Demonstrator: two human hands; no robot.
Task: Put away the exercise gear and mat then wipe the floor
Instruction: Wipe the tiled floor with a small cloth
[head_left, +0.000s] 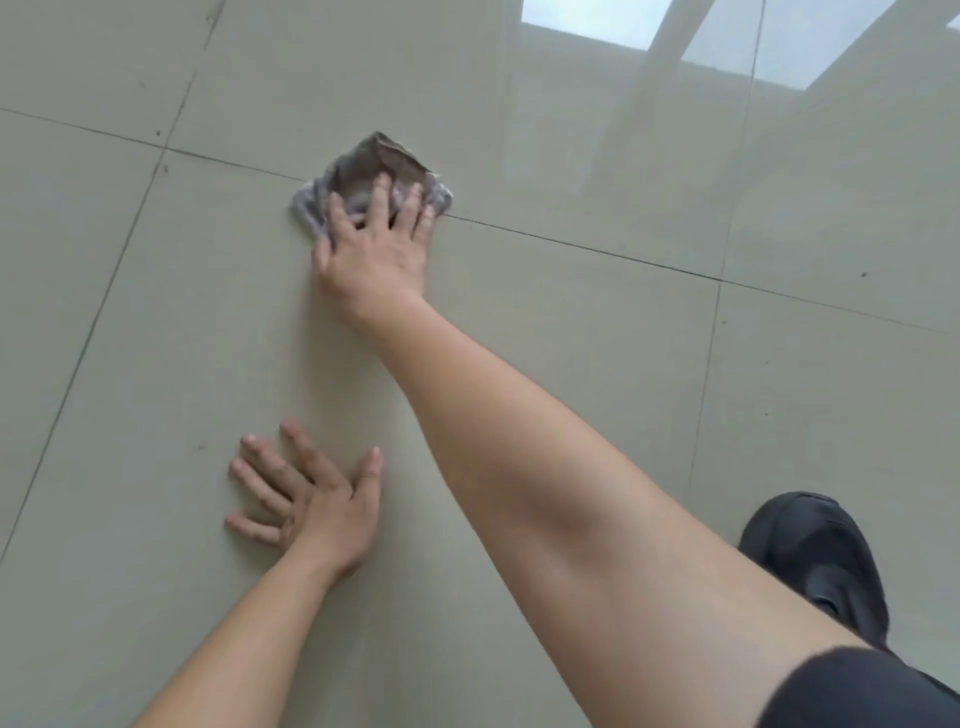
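Wiping stage. Right hand (374, 260), fingers spread and straight, presses the crumpled grey rag cloth (363, 166) at 12 o'clock on the glossy beige tiled floor (571, 338), across a grout line. Left hand (317, 509) lies splayed flat at 7 o'clock, bracing. Cloth dampness unclear: blurred. Judgement: keep palm weight over the cloth and overlap strokes.

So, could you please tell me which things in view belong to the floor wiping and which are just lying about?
Part of the job:
grey cloth, pressed by the right hand
tiled floor
left hand, flat on the floor

Just there:
black shoe
window reflection
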